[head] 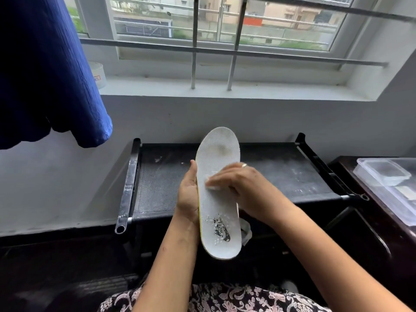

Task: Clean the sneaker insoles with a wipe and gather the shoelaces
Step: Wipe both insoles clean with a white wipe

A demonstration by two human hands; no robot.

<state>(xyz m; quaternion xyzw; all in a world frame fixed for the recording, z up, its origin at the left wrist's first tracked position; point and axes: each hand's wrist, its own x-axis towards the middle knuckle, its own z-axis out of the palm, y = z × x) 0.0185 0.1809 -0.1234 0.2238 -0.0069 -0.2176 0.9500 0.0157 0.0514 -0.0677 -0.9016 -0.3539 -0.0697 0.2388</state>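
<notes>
Above rack (225,183), hands (238,185) flank insole (217,154).

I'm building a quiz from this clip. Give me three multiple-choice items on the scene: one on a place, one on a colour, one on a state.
1. Where is the wipe?
A. On the windowsill
B. Under the right hand, against the insole
C. In the plastic box

2. What colour is the insole's side edge?
A. Yellow
B. Red
C. Black

3. How is the insole held?
A. Flat on the rack
B. Hanging from a bar
C. In the air, gripped by the left hand

Answers: B, white wad shows beneath the fingertips; A, a yellow strip runs along its left edge; C, it is raised clear of the rack.
</notes>
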